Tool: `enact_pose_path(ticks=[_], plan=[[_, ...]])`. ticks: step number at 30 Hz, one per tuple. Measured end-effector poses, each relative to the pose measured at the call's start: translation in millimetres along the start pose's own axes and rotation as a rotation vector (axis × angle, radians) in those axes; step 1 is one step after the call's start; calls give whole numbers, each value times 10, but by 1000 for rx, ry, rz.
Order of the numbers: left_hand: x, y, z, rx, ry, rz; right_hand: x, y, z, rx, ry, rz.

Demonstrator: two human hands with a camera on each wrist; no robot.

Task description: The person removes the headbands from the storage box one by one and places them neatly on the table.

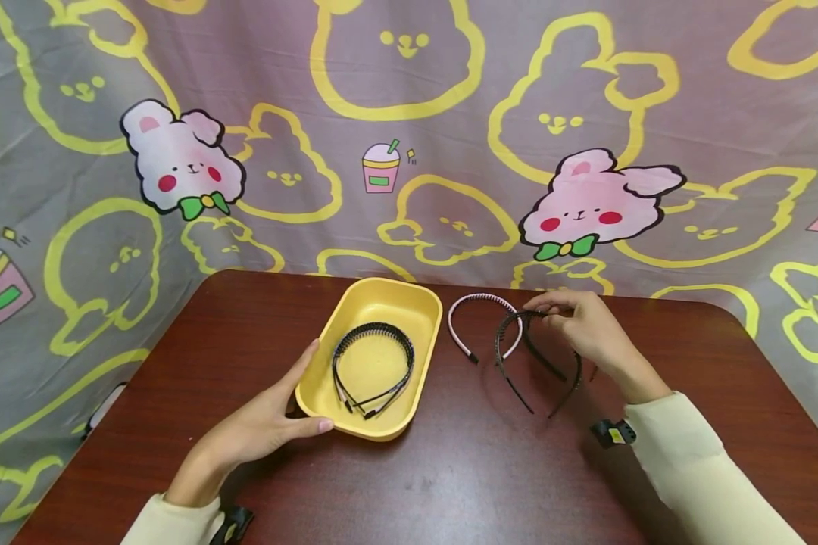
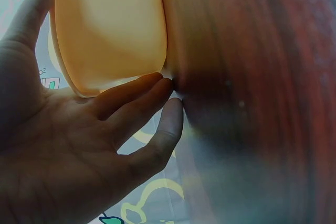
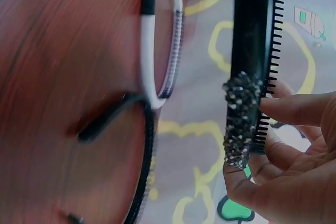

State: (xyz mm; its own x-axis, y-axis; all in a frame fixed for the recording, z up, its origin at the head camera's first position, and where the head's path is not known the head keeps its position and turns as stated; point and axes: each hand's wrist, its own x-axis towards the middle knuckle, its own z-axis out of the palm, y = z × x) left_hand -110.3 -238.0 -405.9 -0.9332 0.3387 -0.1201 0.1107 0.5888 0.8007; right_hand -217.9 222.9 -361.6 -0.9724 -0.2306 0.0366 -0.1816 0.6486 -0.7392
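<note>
My left hand holds a yellow plastic tray by its near left corner, thumb on the near side and fingers along the left side. In the left wrist view, fingers touch the tray low down. Several dark headbands lie stacked inside it. My right hand pinches a black toothed headband at its top, where sparkly stones cover it. Its legs point down toward the table. Below and behind it, another black headband is partly hidden in the head view.
A pale pink-white headband with black tips lies on the table between the tray and my right hand. The dark brown table ends at a patterned curtain at the back.
</note>
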Motion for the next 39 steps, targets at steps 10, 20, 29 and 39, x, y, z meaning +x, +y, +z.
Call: enact_pose_path(ticks=[10, 20, 29, 39], plan=[[11, 9, 3, -11, 2, 1, -50, 242, -170, -35, 26, 31], [2, -7, 6, -12, 1, 4, -127, 458, -374, -71, 48, 83], [6, 15, -1, 1, 6, 5, -141, 576, -520, -87, 53, 113], [-2, 10, 4, 8, 4, 9, -142, 759, -646, -132, 35, 176]])
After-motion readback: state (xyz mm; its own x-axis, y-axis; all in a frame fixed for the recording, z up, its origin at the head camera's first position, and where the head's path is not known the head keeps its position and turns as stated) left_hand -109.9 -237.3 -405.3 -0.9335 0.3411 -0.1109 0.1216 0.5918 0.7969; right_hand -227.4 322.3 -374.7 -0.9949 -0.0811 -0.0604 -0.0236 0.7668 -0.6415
